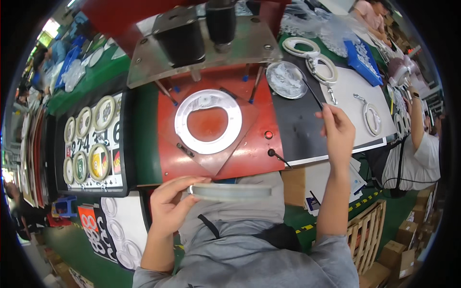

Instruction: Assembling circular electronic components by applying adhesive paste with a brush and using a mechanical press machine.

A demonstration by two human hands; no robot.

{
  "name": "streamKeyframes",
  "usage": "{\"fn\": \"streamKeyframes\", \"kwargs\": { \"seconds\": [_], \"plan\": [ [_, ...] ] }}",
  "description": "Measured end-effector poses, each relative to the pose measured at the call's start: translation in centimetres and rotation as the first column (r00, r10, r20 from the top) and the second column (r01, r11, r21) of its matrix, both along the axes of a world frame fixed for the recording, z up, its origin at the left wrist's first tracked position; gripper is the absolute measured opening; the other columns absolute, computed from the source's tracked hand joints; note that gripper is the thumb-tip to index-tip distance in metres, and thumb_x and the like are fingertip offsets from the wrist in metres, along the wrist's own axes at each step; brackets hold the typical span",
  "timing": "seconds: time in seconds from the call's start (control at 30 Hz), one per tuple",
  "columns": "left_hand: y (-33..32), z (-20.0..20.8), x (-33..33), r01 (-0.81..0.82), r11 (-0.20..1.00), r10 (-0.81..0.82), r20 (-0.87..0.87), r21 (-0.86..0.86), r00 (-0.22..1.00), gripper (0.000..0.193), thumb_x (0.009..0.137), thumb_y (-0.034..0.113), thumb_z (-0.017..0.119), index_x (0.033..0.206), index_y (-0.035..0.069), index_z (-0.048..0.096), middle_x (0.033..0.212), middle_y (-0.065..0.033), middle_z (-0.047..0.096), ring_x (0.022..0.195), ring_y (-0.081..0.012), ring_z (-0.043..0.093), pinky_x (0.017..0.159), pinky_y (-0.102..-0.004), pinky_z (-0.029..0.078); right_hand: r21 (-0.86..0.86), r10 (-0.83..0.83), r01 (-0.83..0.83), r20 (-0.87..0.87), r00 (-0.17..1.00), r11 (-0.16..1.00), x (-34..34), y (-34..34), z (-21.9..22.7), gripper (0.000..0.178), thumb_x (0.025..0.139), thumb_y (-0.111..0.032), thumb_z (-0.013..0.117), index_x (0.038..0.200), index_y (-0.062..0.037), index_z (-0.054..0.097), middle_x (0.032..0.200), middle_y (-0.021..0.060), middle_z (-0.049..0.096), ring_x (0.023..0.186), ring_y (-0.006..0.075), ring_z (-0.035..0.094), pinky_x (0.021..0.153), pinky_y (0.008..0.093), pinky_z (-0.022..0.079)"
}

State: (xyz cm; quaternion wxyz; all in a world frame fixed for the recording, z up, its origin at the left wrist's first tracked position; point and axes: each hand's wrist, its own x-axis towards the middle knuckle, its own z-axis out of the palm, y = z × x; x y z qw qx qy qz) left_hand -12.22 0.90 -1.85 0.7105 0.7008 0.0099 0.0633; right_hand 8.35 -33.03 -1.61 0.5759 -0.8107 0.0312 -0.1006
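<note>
My left hand [170, 201] pinches a pale round ring-shaped piece [233, 192] by its left end. The piece is edge-on in front of my lap, so its faces are hidden. My right hand [338, 128] is closed on a thin dark stick [313, 90], which slants up to a round dish [283, 89] smeared with white paste. Whether the stick has bristles at its tip I cannot tell. Between my hands, beyond the held piece, a white ring-shaped fixture [181, 122] lies on the red base [168, 161] of a press.
Overhead hangs the press's clear plate [144, 60] on rods. At left, a black-edged tray [126, 158] carries several cream rings. Cream rings with metal clasps [371, 120] lie at right, near a blue bin [354, 62] of small white parts. Another person [420, 161] sits at right.
</note>
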Motion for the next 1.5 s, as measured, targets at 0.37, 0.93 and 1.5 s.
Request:
{"fn": "streamKeyframes", "kwargs": {
  "seconds": [0.37, 0.93, 1.5],
  "plan": [
    [1.1, 6.2, 3.5, -0.043, 0.898, -0.186, 0.468, 0.437, 0.864, 0.034, 0.08, -0.01, 0.071, 0.114, -0.006, 0.077, 0.122, -0.0225, 0.068, 0.11, -0.0332, 0.07, 0.09, -0.0386, 0.058, 0.34, 0.504, -0.497, 0.073, 0.86, 0.799, -9.6, -0.6, 3.1, 0.024, 0.104, -0.008, 0.066, 0.123, 0.0048, 0.069, 0.093, 0.0129, 0.072, 0.057, 0.006, 0.052, 0.053, 0.0183, 0.04],
    [1.6, 4.6, 1.7, -0.022, 0.979, -0.089, 0.517, 0.205, 0.851, 0.025, 0.082, -0.009, 0.07, 0.107, -0.009, 0.077, 0.122, -0.0227, 0.058, 0.111, -0.0318, 0.068, 0.09, -0.0383, 0.059, -0.353, 0.716, -0.627, 0.25, 0.652, 0.695, -10.0, 5.2, 7.2, 0.036, 0.073, 0.011, 0.075, 0.107, -0.0003, 0.079, 0.092, 0.0126, 0.072, 0.073, 0.0225, 0.067, 0.062, 0.0313, 0.051],
    [0.4, 8.2, 2.2, 0.092, 0.563, -0.665, 0.384, 0.821, 0.64, 0.028, 0.08, 0.006, 0.077, 0.106, -0.005, 0.072, 0.108, -0.0175, 0.07, 0.098, -0.0336, 0.072, 0.084, -0.0403, 0.063, -0.65, 0.793, -0.725, -0.555, 0.251, -0.226, -9.8, 5.8, 21.0, 0.026, 0.071, -0.008, 0.077, 0.096, 0.0002, 0.076, 0.071, 0.0053, 0.057, 0.054, 0.021, 0.059, 0.046, 0.0368, 0.041]
  ]
}}
